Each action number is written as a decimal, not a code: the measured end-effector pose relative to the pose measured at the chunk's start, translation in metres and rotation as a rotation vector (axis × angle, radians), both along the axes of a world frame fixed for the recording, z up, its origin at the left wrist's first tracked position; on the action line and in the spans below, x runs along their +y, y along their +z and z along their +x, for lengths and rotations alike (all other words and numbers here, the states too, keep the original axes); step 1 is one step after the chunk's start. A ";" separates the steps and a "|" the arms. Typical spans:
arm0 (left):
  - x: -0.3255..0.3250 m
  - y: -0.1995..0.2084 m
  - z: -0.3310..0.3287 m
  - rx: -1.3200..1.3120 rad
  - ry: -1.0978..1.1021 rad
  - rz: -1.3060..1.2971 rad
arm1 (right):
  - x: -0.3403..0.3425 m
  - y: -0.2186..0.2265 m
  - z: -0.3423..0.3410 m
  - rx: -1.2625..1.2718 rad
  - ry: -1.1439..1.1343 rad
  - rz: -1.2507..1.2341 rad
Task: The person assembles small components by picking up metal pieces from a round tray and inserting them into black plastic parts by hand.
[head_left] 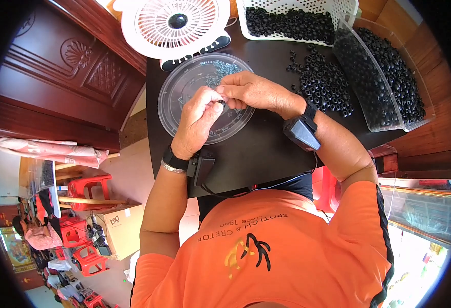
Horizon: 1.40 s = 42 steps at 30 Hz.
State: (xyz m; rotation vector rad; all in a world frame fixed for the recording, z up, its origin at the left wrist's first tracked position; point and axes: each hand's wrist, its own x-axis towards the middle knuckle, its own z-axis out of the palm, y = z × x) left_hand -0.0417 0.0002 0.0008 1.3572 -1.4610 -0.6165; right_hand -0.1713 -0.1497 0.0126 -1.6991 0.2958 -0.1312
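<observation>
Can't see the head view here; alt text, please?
A bare left hand pinches a small black ring-shaped part, the bare right hand close beside it, above a round clear plastic tray of small bluish pieces. Rightward, loose black rings lie on the black tabletop, near a clear plastic bin of more.

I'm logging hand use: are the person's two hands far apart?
No, the left hand and right hand meet over the round clear tray.
</observation>
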 end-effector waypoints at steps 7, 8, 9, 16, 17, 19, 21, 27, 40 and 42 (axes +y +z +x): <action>0.000 0.005 -0.005 -0.087 0.022 -0.030 | -0.002 0.002 -0.001 0.017 0.023 0.010; 0.001 0.005 -0.005 -0.131 0.026 -0.047 | -0.002 0.003 -0.002 0.016 0.024 0.010; 0.001 0.004 -0.005 -0.131 0.028 -0.047 | -0.001 0.004 -0.002 0.021 0.026 0.002; 0.001 0.003 -0.004 -0.119 0.053 -0.018 | -0.003 0.002 -0.003 0.026 0.043 0.005; 0.001 0.002 -0.003 -0.124 0.058 -0.011 | -0.003 0.003 -0.003 0.026 0.044 0.005; 0.001 0.000 -0.001 -0.104 0.064 -0.008 | -0.003 0.004 -0.003 0.013 0.054 -0.017; 0.001 0.000 -0.001 -0.084 0.067 -0.004 | -0.005 0.002 -0.003 -0.006 0.042 -0.040; 0.000 0.001 0.001 0.090 0.109 0.070 | -0.008 0.001 -0.003 -0.085 -0.022 -0.070; -0.001 -0.004 0.010 0.220 0.193 0.084 | -0.006 0.006 -0.002 -0.172 -0.054 -0.064; -0.002 -0.003 0.011 0.282 0.190 0.097 | -0.009 -0.003 0.000 -0.243 -0.071 -0.056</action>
